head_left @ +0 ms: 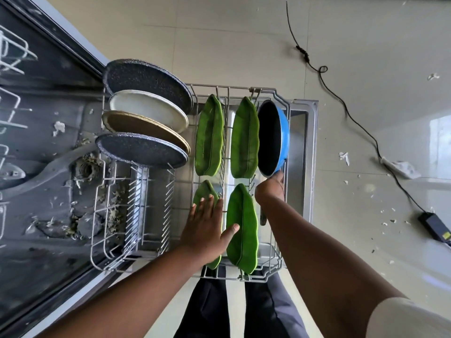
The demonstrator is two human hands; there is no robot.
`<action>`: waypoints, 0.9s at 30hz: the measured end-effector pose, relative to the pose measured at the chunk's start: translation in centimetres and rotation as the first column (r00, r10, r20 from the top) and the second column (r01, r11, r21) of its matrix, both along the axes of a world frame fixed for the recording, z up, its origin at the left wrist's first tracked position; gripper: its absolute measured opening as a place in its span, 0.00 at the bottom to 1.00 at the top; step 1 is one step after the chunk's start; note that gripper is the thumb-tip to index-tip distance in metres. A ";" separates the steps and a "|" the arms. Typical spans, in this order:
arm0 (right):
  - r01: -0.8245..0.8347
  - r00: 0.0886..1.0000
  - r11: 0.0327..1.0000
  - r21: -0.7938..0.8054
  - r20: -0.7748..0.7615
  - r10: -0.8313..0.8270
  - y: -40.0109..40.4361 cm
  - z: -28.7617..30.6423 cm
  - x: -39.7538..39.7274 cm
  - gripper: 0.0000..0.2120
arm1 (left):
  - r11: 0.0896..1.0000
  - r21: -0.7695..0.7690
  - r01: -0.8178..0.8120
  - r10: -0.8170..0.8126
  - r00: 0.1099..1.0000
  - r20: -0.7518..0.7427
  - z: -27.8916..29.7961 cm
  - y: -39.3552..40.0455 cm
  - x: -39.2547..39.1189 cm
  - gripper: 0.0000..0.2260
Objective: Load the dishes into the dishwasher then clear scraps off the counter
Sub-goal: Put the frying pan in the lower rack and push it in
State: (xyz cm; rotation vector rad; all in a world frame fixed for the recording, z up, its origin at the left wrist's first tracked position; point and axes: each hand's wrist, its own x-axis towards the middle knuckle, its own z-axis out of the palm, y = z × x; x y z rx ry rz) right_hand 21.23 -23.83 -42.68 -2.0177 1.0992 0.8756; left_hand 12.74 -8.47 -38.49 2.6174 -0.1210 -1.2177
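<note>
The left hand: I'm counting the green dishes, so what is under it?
The left hand lies flat on a green leaf dish standing in the rack. Only the dish's far tip and near end show; its middle is covered.

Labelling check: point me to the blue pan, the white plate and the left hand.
blue pan [284, 135], head view, on its blue outer wall.
white plate [146, 108], head view, on its face.
left hand [207, 225], head view, on its back, fingers flat against a green leaf dish.

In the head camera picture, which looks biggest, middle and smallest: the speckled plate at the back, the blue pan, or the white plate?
1. Speckled plate at the back, largest.
2. Blue pan.
3. White plate, though it is partly hidden, so pan versus white plate is unsure.
</note>
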 end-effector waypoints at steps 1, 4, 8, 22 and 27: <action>0.021 1.000 0.999 0.024 0.018 -0.022 -0.1 -0.2 -0.1 0.21 | 1.000 0.000 -0.001 0.001 1.000 -0.003 -0.2 0.3 -0.1 0.34; 0.049 0.997 0.998 0.047 0.054 -0.052 -0.3 -1.1 -0.6 0.20 | 1.000 0.009 0.017 -0.018 1.000 0.007 -0.9 1.0 -0.3 0.34; 0.072 0.996 0.996 0.058 0.050 -0.074 -0.4 -2.0 -0.7 0.20 | 0.999 0.017 0.041 -0.041 0.999 0.000 -1.3 1.4 -0.4 0.34; -0.124 0.988 0.962 0.243 0.122 0.097 -1.8 2.5 -4.3 0.07 | 0.999 -0.024 -0.027 0.028 0.999 0.044 -0.7 -3.1 -2.8 0.35; -0.072 0.913 0.994 0.084 0.406 0.031 -5.9 3.2 -2.8 0.08 | 0.997 -0.067 -0.023 0.037 0.978 0.207 -0.2 -6.6 -5.0 0.35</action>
